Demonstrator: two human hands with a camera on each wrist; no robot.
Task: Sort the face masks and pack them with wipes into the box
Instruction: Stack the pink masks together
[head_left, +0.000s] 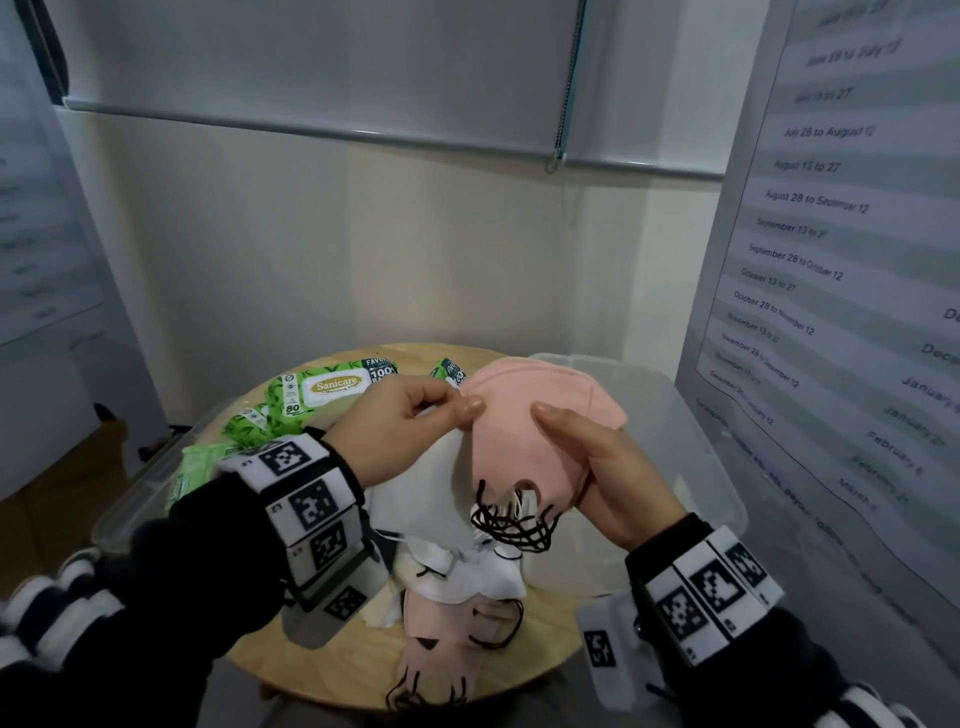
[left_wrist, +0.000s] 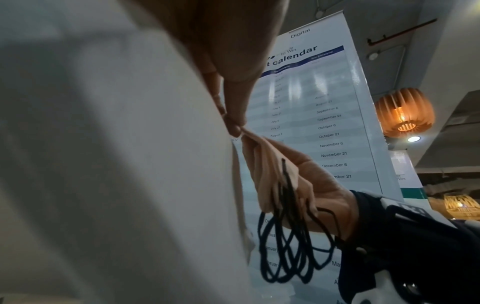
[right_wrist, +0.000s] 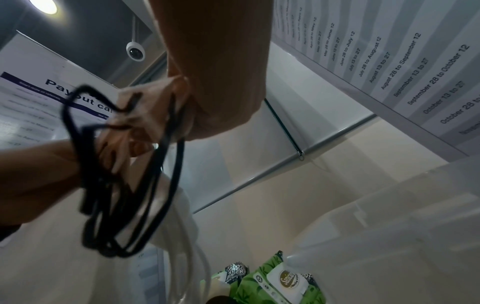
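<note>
I hold a stack of pink face masks (head_left: 524, 431) above the table, and their black ear loops (head_left: 511, 525) dangle below. My right hand (head_left: 582, 452) grips the stack from the right, thumb on its front. The thumb and forefinger of my left hand (head_left: 467, 408) pinch the stack's left edge. White masks (head_left: 421, 493) hang under the left hand. The left wrist view shows that pinch (left_wrist: 235, 125) on the pink masks (left_wrist: 270, 164), with a white mask (left_wrist: 130, 164) close by. In the right wrist view the black loops (right_wrist: 124, 185) hang below my right hand (right_wrist: 215, 82).
A clear plastic box (head_left: 691, 431) stands at the right of the round wooden table (head_left: 545, 639). Green wipes packs (head_left: 332, 389) lie at the back left. A loose pile of white and pink masks (head_left: 457, 608) sits near the front edge. Banners stand on both sides.
</note>
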